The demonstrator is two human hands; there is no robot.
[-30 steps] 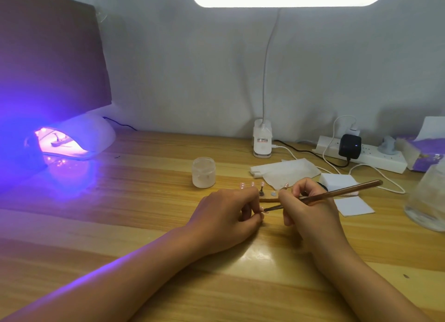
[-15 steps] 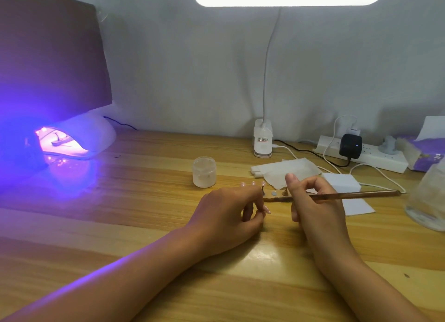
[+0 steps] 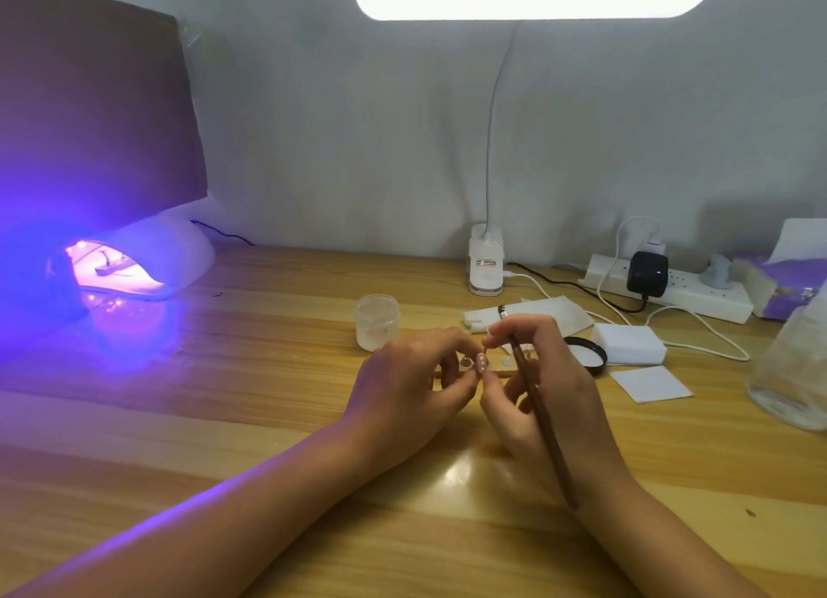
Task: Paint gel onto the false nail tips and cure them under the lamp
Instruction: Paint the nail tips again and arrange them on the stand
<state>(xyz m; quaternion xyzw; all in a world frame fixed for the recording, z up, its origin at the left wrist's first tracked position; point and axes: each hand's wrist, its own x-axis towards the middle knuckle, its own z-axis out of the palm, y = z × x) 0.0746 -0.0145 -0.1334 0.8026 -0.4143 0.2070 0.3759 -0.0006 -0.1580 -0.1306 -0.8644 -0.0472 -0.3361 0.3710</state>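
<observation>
Our left hand [image 3: 411,387] pinches a pale nail tip [image 3: 481,363] just above the table [image 3: 268,373]; our right hand [image 3: 552,387], close beside, grips the brush [image 3: 543,423], whose bristles we cannot make out.

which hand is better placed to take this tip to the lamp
Left, likely: the left hand pinches the nail tip and the lamp sits on its side; the right hand grips the brush.
</observation>
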